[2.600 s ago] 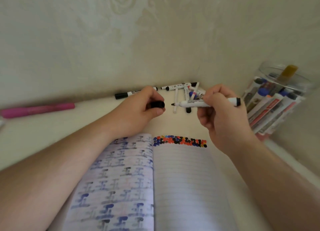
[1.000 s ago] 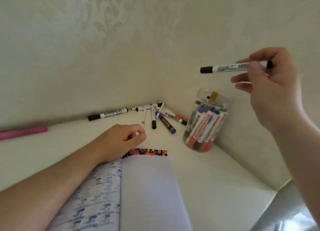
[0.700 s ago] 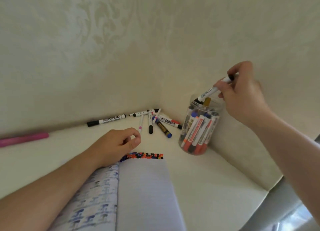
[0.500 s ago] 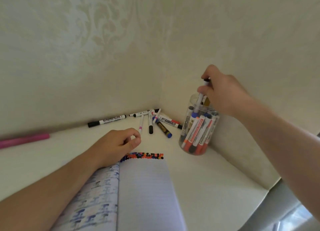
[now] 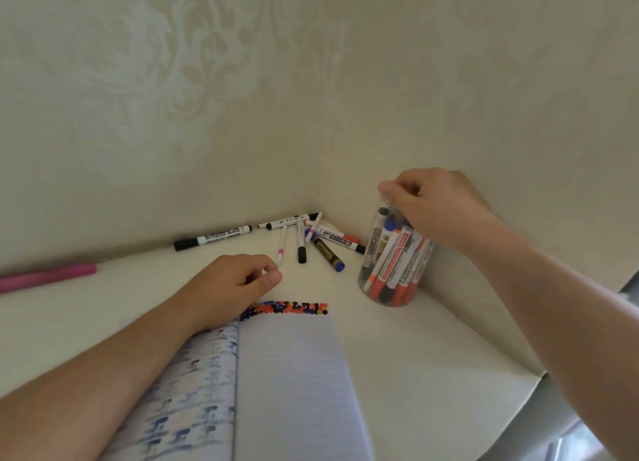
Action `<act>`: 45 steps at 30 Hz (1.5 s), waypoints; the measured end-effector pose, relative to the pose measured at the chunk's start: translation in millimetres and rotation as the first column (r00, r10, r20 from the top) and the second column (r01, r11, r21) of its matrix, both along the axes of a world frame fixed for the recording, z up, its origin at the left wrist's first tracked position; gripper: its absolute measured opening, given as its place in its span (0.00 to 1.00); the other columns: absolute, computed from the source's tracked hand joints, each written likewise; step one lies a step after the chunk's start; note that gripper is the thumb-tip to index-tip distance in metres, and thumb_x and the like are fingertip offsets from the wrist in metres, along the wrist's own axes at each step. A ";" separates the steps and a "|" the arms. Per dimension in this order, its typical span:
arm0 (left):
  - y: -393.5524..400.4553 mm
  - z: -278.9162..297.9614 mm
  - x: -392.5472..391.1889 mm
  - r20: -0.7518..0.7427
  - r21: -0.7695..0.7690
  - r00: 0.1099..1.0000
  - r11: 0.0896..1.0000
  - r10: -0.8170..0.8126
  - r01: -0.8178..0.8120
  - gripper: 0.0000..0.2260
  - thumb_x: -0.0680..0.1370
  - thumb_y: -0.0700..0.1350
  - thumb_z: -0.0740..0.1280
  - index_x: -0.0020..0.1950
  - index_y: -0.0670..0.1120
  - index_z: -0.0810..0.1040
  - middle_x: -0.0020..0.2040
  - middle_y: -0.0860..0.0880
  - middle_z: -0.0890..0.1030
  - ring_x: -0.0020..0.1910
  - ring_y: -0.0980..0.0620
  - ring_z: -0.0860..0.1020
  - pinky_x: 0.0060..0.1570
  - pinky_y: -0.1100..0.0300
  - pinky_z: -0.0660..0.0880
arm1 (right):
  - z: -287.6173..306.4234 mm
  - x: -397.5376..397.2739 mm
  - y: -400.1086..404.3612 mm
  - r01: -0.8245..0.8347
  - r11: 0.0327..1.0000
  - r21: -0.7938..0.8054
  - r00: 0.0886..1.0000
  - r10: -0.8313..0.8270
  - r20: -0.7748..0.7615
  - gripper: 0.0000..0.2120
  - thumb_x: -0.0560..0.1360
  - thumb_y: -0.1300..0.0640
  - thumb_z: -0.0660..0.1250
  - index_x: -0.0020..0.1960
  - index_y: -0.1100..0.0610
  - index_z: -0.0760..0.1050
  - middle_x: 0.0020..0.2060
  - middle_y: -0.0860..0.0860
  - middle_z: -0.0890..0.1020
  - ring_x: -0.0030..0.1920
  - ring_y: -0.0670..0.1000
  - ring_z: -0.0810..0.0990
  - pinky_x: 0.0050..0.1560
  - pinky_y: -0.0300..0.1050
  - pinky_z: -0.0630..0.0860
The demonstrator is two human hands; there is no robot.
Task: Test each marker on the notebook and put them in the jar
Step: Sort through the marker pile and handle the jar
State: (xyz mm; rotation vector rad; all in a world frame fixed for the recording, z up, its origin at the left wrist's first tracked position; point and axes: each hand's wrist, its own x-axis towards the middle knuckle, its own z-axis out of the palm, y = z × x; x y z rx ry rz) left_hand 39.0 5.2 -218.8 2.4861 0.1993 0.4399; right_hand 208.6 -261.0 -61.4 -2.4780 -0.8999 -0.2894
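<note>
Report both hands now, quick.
Left hand: loosely curled, holding nothing, resting at the notebook's top edge.
Right hand: curled over the jar mouth; whether it holds anything cannot be told.

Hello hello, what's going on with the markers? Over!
Right hand over the jar, fingers curled, nothing seen in its grip. Left hand loosely curled by the notebook. Loose markers wait in the corner.

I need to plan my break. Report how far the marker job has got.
Done: the jar is packed with markers, and a row of test dots tops the notebook.
In hand: the right hand sits at the jar's mouth, fingers curled; no marker shows in it. The left hand rests by the notebook, holding nothing.
Left: several loose markers in the corner, plus a pink one far left.
</note>
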 end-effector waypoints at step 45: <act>7.5 9.6 2.5 0.098 0.024 0.995 1.000 -0.005 0.003 0.05 0.86 0.52 0.59 0.58 0.57 0.73 0.44 0.58 0.76 0.43 0.60 0.74 0.40 0.58 0.69 | -119.6 -45.3 114.2 0.167 0.493 0.854 0.539 0.680 -0.498 0.11 0.72 0.53 0.76 0.49 0.56 0.76 0.34 0.51 0.79 0.32 0.49 0.77 0.33 0.40 0.75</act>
